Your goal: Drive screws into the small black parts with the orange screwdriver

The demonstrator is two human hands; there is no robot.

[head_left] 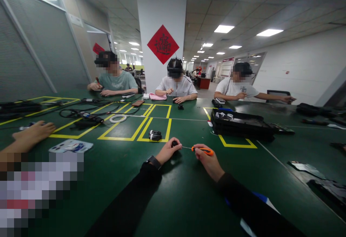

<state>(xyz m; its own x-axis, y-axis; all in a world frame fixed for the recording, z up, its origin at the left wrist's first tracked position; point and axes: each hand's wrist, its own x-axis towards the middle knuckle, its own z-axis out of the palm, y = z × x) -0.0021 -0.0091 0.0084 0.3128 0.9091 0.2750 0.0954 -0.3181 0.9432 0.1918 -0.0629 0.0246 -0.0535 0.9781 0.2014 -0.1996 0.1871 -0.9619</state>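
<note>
Head view: work with the screwdriver on the black part looks under way; how much is done or left can't be told. Right hand grips the screwdriver, shaft pointing at the part pinched in the left hand, tip contact unclear. Beyond, black-white pieces lie on the desk inside yellow tape.

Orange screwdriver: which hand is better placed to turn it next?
Probably the right hand: it grips the orange screwdriver handle, while the left hand holds a small black part near the shaft.
</note>
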